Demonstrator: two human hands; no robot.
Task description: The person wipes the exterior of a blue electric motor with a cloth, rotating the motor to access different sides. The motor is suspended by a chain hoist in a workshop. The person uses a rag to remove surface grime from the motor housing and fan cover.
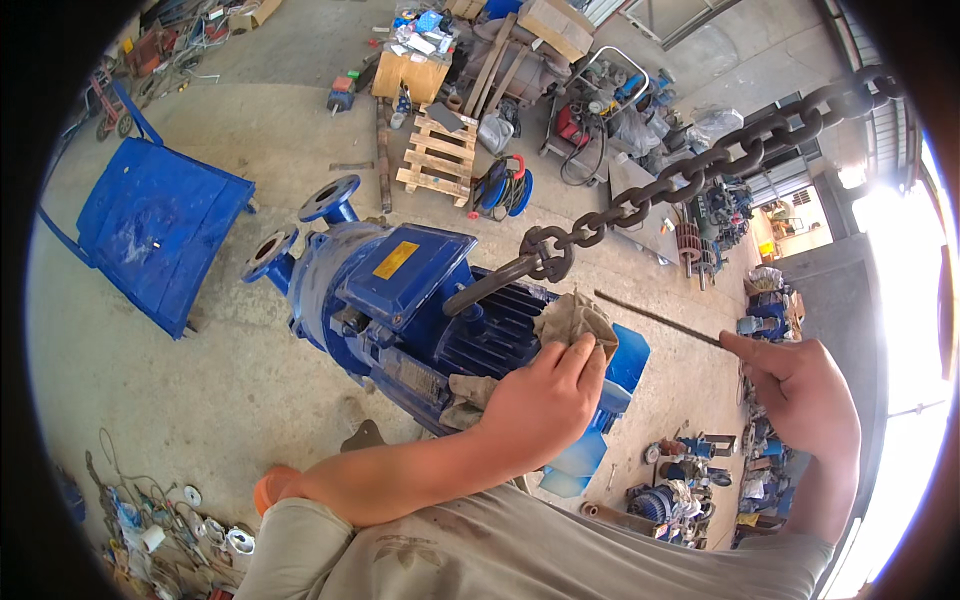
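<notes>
Blue motor [488,332], yellow label [396,260], beige rag [570,317]

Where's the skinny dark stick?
In the head view, the skinny dark stick is right of centre, held in the right hand, its free end appearing close to the cloth.

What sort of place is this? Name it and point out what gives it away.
Probably a machine repair workshop: a thick chain runs to a blue motor, more machine parts crowd the floor, and a cable reel stands by a pallet.
</notes>
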